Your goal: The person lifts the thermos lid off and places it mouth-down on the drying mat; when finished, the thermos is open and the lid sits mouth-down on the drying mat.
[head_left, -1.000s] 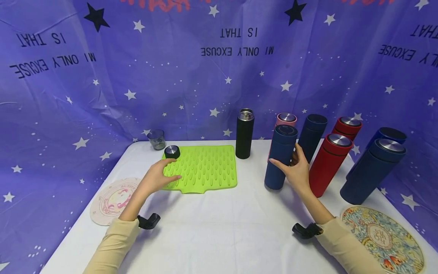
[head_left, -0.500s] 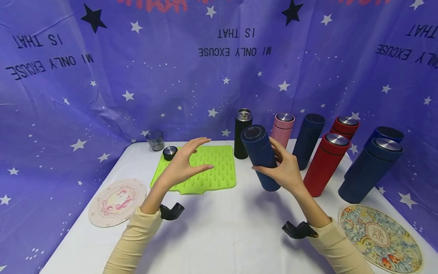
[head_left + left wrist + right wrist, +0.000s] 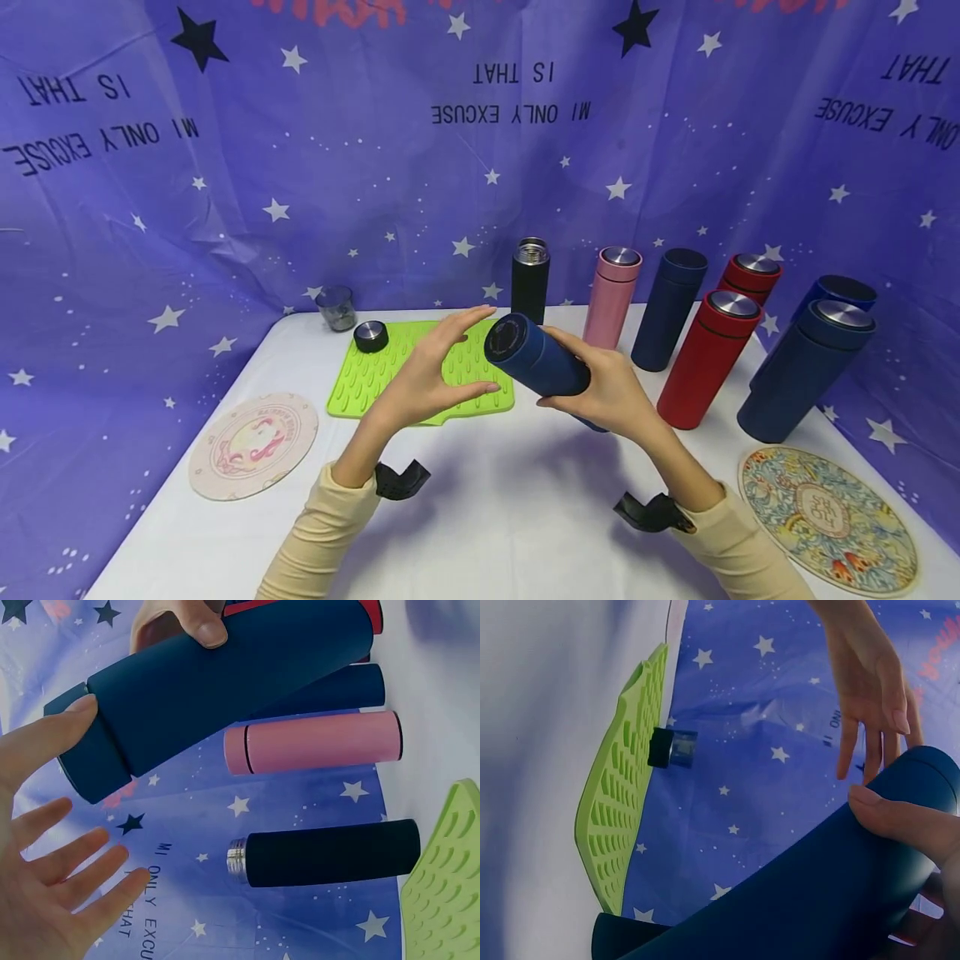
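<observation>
My right hand (image 3: 611,392) grips a dark blue bottle (image 3: 555,367) round its body, tilted with the capped end toward the left hand. Fingers spread, my left hand (image 3: 423,375) is beside the cap end (image 3: 506,337), holding nothing. In the left wrist view the left thumb (image 3: 79,716) overlaps the bottle's cap (image 3: 90,754); whether they touch, I cannot tell. The right wrist view has the right thumb (image 3: 900,821) lying along the bottle (image 3: 817,877), and the left hand (image 3: 870,690) past its cap end.
Behind stand an uncapped black bottle (image 3: 529,283), a pink one (image 3: 611,304) and several blue and red bottles (image 3: 708,362). A black lid (image 3: 371,337) rests on the green mat (image 3: 360,379), near a glass (image 3: 337,310). Round mats (image 3: 251,446) lie at both sides.
The blue bottle has moved left, off its upright stance, and tipped over toward the left hand. My left hand has moved right, from near the black lid to the bottle's cap end.
</observation>
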{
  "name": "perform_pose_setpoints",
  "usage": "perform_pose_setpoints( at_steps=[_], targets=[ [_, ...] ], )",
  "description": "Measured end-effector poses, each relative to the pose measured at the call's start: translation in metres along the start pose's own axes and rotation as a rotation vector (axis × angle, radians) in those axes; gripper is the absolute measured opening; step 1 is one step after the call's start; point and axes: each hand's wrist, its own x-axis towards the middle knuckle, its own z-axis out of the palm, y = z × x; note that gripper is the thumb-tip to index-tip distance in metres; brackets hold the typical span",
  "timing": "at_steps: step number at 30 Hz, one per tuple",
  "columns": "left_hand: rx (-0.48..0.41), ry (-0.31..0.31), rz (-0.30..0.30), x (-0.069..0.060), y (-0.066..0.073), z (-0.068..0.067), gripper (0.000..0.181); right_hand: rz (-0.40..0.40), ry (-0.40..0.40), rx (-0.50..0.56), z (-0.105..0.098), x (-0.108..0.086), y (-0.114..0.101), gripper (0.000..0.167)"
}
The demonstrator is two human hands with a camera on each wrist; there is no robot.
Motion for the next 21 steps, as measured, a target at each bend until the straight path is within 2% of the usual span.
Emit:
perform_pose_setpoints(
  at_steps=[6,11,14,16,21],
  targets=[
    [-0.010,-0.097,0.071,-0.0010,0.0019,0.0013,0.083,-0.051,-0.056,-0.089,0.0049,-0.0025,-0.0033,0.094],
    [-0.020,-0.165,0.100,-0.0019,0.0040,0.0016,0.074,-0.095,-0.103,-0.126,0.0068,-0.0041,-0.0062,0.094],
    [-0.043,-0.162,0.111,-0.0028,0.0043,0.0008,0.069,-0.099,-0.113,-0.131,0.0075,-0.0045,-0.0060,0.093],
    [-0.068,-0.140,0.121,-0.0034,0.0036,-0.0006,0.067,-0.095,-0.113,-0.109,0.0078,-0.0042,-0.0048,0.092],
    [-0.121,-0.072,0.136,-0.0046,0.0014,-0.0036,0.067,-0.098,-0.114,0.064,0.0075,-0.0011,-0.0005,0.084]
  ],
)
